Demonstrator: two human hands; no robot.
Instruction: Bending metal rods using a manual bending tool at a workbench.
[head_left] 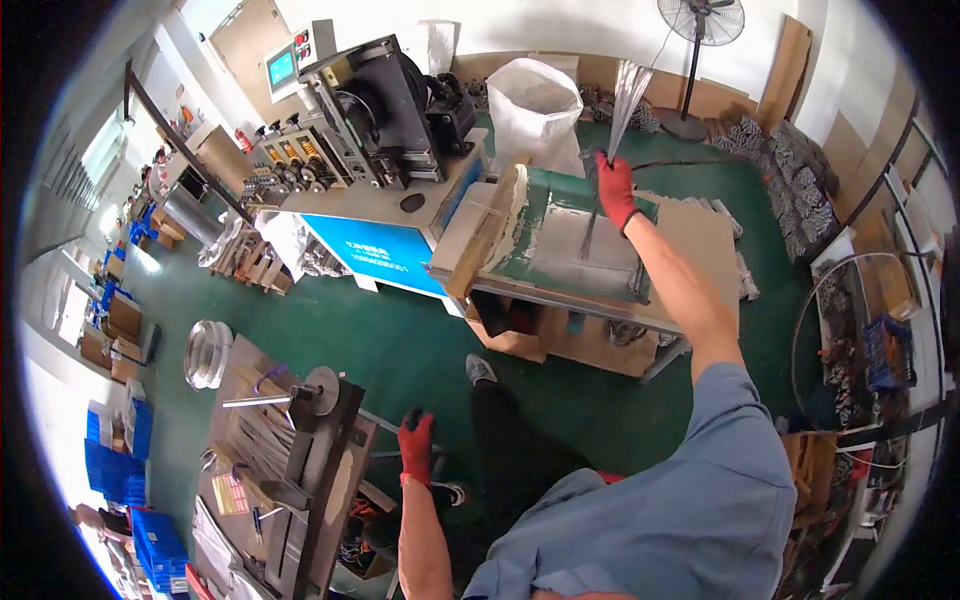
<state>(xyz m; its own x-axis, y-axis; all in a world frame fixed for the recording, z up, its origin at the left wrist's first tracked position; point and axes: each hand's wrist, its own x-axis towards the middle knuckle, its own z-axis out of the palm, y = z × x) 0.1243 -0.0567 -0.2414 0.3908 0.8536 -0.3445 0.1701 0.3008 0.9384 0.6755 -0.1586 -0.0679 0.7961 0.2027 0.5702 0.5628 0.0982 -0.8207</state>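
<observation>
My right hand (615, 190), in a red glove, is closed round a bundle of thin silvery metal strips (628, 100). The bundle fans out upward and away from the hand, and its lower ends hang over a worn green and grey tray (585, 245) on the workbench. My left hand (416, 446), in a red glove with dark fingertips, hangs low over the floor with its fingers slightly apart and nothing in them. Closest to it is a table (340, 490) with a metal fixture and more thin strips (262, 440).
Behind the bench stand a machine (390, 110) with a blue front panel, a white woven sack (535, 95) and a fan (700, 20). Bundled metal parts (800, 180) are piled along the right wall. Wire coils (208, 354) and blue bins (115, 470) are at the left.
</observation>
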